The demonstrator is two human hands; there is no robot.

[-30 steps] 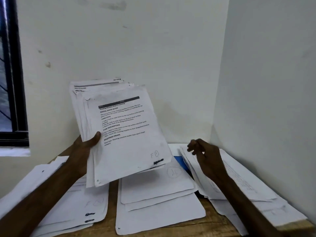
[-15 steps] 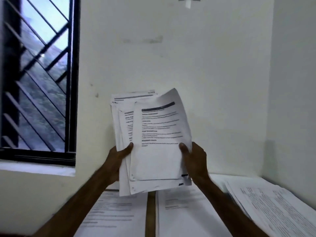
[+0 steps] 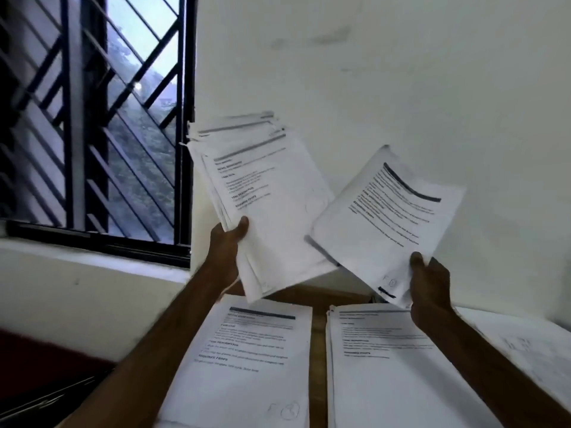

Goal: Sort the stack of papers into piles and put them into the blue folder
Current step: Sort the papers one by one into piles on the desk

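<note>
White printed paper filled most of the head view. My left grip pinched the fanned stack at its lower left corner, thumb across the top page, fingers hidden behind. Just right of the stack, overlapping its lower edge, my right grip pinched a loose sheet by its lower right corner, thumb on the front. Whether that was one page or a few, I could not tell. A handwritten mark sat beside that thumb, too blurred to read.

I judged the stack the likeliest trouble. One corner carried the whole fan, so a slack thumb could let pages slide out onto the sorted paper underneath and mix it. The loose sheet sagged from a single corner too, and could fold or swing into the stack. Filing it by a mark I had not read would put it in the wrong place.

Below the stack lay the near pile on the wooden worktop. Below and right of the stack, across a bare strip of wood, lay a middle pile, and further right of the stack a third pile, blurred. Left of the stack stood a barred window, and behind it a pale wall. The blue folder was nowhere in view. The stack and sheet hid the back of the worktop, so it may have lain there.
</note>
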